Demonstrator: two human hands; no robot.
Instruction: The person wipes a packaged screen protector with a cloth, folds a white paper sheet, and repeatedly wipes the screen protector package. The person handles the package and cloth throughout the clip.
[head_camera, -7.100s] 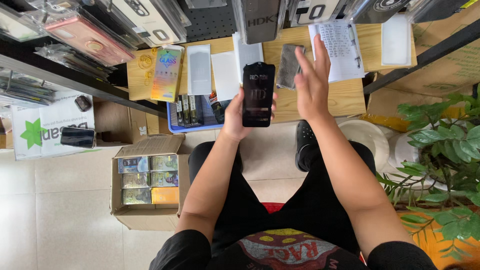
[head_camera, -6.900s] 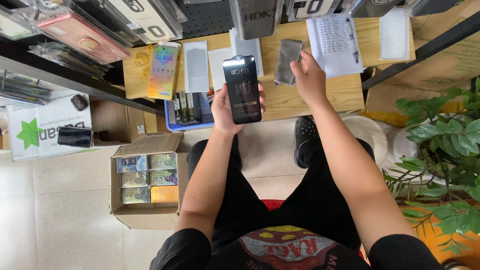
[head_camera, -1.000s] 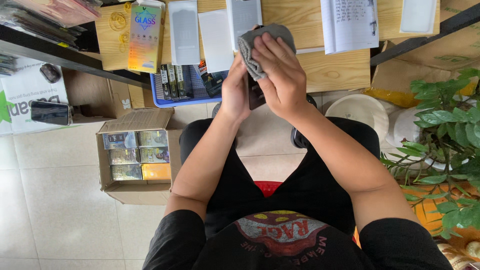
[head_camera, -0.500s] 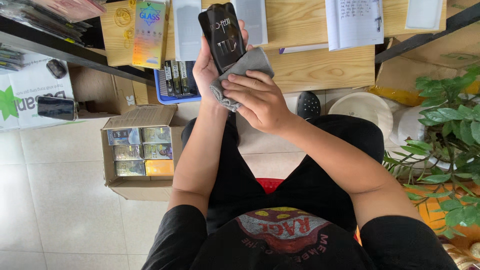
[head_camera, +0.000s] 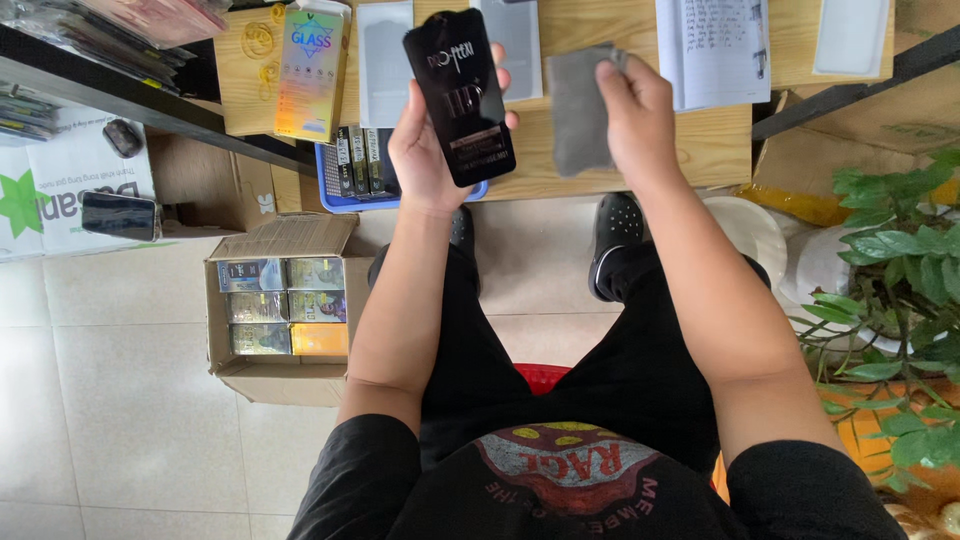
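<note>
The left hand (head_camera: 425, 150) held a black phone (head_camera: 461, 97) upright above the wooden surface (head_camera: 640, 150), its fingers (head_camera: 505, 85) curling round the phone's right edge and the thumb behind its left edge. The right hand (head_camera: 635, 115) pinched a grey cloth (head_camera: 580, 120) by its top right corner, fingers closed on it, the cloth hanging flat just beside the phone and apart from it. An open notebook (head_camera: 712, 50) lay on the surface to the right. A cardboard box (head_camera: 285, 310) of packets stood on the floor.
</note>
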